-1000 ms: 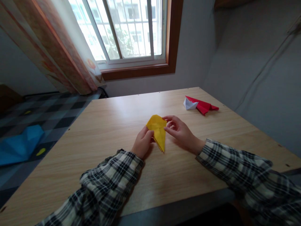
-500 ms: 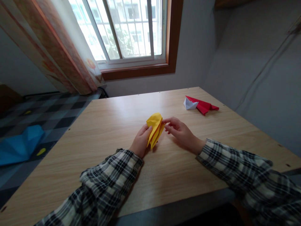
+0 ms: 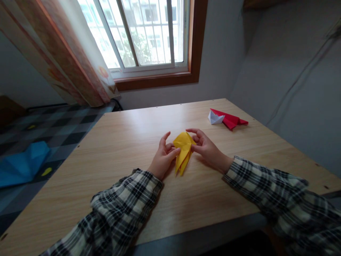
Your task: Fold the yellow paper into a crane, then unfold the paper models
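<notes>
A piece of folded yellow paper is held between my two hands, just above the wooden table. Its top is broad and rounded, and narrow pointed flaps hang down toward me. My left hand grips its left side, thumb on the front face and index finger raised clear of it. On the right edge, my right hand pinches the paper with the thumb in front; its index finger arches over the top right. The fingertips behind the paper are hidden.
At the table's far right, a small white paper boat rests against a folded red paper plane. Left of the table, a blue folded paper lies on a checked cloth. A window and curtain stand behind.
The yellow paper has shifted slightly right and turned its broad face toward me. My right hand has closed on its right edge, and my left index finger has lifted.
</notes>
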A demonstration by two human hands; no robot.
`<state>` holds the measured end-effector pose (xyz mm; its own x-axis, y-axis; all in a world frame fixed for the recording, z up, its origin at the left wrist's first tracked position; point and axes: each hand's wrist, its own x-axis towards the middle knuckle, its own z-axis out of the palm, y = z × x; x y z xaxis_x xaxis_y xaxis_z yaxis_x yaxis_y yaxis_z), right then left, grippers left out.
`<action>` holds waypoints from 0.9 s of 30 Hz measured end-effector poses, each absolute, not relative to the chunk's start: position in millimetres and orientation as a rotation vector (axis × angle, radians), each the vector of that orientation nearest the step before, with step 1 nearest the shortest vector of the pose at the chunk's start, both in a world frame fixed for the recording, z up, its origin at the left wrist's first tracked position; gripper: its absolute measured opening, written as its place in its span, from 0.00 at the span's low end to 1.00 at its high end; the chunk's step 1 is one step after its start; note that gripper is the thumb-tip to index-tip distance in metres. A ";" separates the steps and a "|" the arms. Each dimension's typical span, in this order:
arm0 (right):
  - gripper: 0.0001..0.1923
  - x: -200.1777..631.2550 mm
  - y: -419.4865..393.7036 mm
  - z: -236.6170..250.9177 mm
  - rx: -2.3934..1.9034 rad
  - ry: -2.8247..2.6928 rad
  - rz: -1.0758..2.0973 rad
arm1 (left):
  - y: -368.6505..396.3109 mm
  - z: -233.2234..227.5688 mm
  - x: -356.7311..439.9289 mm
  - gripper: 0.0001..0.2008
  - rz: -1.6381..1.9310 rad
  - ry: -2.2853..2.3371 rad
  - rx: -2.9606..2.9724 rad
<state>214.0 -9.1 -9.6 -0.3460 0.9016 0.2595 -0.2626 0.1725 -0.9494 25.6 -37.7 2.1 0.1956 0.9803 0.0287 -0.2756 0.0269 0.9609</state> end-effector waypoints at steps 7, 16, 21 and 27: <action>0.33 213.2 -12.5 -6.8 -0.686 -1.429 1.424 | -36.1 0.4 25.5 0.13 1.199 0.971 1.266; 0.21 212.9 -10.5 -5.9 -0.712 -1.570 1.318 | -40.9 2.8 26.2 0.25 1.061 0.808 1.258; 0.22 213.6 -12.5 -6.5 -0.754 -1.704 1.179 | -42.9 5.8 26.7 0.21 0.998 0.781 1.347; 0.22 213.4 -15.5 -2.8 -0.742 -1.741 1.110 | -42.2 6.3 29.1 0.14 1.089 0.800 1.371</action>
